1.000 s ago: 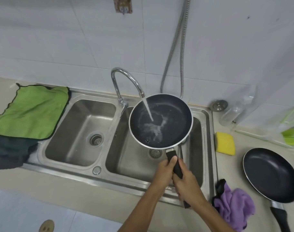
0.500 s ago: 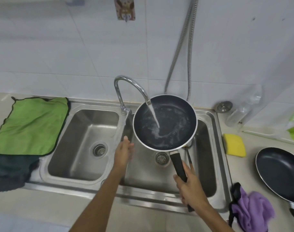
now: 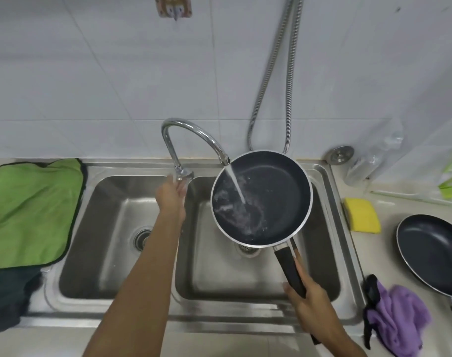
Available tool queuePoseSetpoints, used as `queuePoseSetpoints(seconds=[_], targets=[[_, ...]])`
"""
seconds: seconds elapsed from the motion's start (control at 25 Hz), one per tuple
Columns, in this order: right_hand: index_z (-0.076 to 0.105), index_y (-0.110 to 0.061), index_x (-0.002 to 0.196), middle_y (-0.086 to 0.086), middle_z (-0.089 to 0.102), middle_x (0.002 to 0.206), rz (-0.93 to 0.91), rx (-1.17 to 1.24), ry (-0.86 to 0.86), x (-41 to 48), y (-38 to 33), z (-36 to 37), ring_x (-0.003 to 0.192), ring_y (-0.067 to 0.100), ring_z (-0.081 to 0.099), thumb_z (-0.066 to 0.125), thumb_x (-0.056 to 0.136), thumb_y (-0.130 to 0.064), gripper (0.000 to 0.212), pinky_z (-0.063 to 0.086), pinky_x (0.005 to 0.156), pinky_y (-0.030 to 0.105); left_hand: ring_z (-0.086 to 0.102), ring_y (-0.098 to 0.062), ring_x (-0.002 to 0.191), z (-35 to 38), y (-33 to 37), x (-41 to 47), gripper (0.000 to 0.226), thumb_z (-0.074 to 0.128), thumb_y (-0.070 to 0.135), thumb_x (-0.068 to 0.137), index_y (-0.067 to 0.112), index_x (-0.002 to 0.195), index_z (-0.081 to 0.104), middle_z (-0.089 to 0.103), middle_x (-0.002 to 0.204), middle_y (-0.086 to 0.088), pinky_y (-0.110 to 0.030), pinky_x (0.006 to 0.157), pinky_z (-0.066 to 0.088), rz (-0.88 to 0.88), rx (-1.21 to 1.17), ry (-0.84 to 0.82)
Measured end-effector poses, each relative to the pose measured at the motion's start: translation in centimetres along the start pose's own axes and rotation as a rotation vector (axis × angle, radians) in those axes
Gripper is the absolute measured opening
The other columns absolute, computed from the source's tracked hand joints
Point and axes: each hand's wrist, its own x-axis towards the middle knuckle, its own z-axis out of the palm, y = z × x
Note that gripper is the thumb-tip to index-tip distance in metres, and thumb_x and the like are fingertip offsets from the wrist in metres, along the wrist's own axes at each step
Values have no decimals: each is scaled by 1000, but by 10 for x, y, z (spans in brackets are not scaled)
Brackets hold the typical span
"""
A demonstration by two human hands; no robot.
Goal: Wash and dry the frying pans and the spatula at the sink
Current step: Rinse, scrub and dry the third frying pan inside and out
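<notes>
The left hand [image 3: 171, 199] has left the pan handle and risen to the base of the tap [image 3: 169, 150]; its fingertips touch there, blurred, so whether they grip cannot be told. The right hand [image 3: 308, 300] alone holds the black handle, fingers wrapped round it. The pan [image 3: 279, 186] hangs over the sink's [image 3: 219, 318] right basin, water splashing its dark, steel-rimmed inside. A second pan [image 3: 431, 251] lies on the counter [image 3: 371, 251]

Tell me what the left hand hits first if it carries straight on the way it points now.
The faucet base. The left hand points up and away, straight at it, with its fingertips nearly there; blur hides whether they already touch.
</notes>
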Motion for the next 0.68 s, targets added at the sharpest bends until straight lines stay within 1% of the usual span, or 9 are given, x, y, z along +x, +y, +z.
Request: queuePoseSetpoints(seconds=[0.08, 0.12, 0.2, 0.28, 0.36, 0.4, 0.48, 0.56, 0.68], targets=[[25, -73, 141, -5, 49, 154, 1, -36, -1, 0, 5, 0, 57, 7, 64, 65, 97, -12, 85, 51, 54, 19, 64, -16, 76, 21, 23, 3, 15, 52, 14, 105, 11, 94, 62, 65, 91, -8, -22, 65, 55, 47, 32, -103], [24, -70, 144, -6, 53, 150, 11, -51, -4, -1, 7, 0, 59, 7, 64, 64, 97, -12, 85, 54, 56, 22, 61, -16, 75, 28, 35, 5, 16, 53, 15, 104, 13, 90, 60, 62, 87, -7, -23, 63, 52, 45, 80, -143], [24, -63, 149, -5, 63, 138, 39, -80, 7, -2, 7, -1, 61, 8, 66, 65, 97, -14, 82, 57, 61, 24, 60, -16, 77, 28, 47, 9, 13, 54, 19, 104, 13, 93, 60, 64, 88, -6, -26, 64, 48, 29, 175, -195], [20, -59, 152, -3, 64, 137, 31, -116, 8, -3, 9, 0, 63, 6, 68, 64, 98, -21, 80, 54, 61, 15, 66, -18, 89, 11, 40, 4, 12, 52, 20, 104, 13, 109, 61, 71, 99, -6, -27, 71, 49, 49, 231, -267], [5, -61, 153, 4, 71, 123, 42, -163, -7, -2, 10, -1, 67, 10, 71, 61, 100, -28, 84, 50, 62, 11, 68, -19, 104, -10, 8, -23, 19, 49, 25, 105, 18, 118, 61, 74, 114, -4, -33, 82, 51, 19, 317, -326], [-5, -62, 151, 7, 73, 115, 51, -212, -16, -2, 11, -1, 71, 13, 71, 59, 101, -30, 88, 51, 65, 15, 69, -19, 104, -19, -17, -41, 17, 51, 26, 104, 20, 114, 63, 74, 115, -4, -35, 84, 50, -9, 381, -330], [-22, -61, 147, 13, 74, 102, 53, -362, -15, -4, 15, 1, 77, 25, 70, 55, 102, -34, 93, 54, 73, 31, 70, -21, 98, -33, -70, -83, 13, 60, 22, 99, 20, 107, 69, 77, 111, -6, -33, 78, 50, -97, 498, -346], [-24, -54, 149, 12, 71, 84, 53, -490, 12, -10, 13, 0, 79, 33, 69, 50, 103, -38, 89, 52, 73, 42, 74, -17, 96, -35, -116, -124, 22, 61, 24, 98, 14, 116, 68, 79, 110, -5, -32, 78, 50, -236, 638, -468], [-23, -42, 149, 2, 63, 77, 3, -631, 39, -19, -1, 0, 76, 26, 70, 47, 105, -38, 83, 49, 66, 35, 74, -11, 101, -14, -155, -168, 35, 49, 38, 105, 13, 125, 65, 78, 112, 0, -31, 86, 52, -337, 830, -688]])
